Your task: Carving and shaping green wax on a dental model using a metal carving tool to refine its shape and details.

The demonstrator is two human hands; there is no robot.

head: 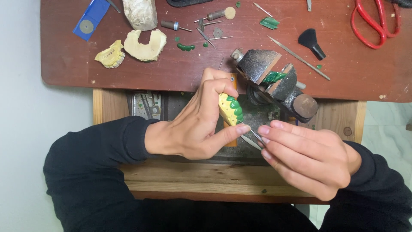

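Yellow dental cast (pixel 230 110), green wax teeth, gripped by left hand (pixel 195 124).

I see one package only: a flat blue rectangular packet (pixel 91 18) lying aslant at the far left of my worktop (pixel 356 77); a round grey disc on its face; no screens, no signs.

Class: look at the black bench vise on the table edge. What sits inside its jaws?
A green wax piece sits clamped between the jaws of the black vise; only its top edge shows, the rest is covered by the jaws.
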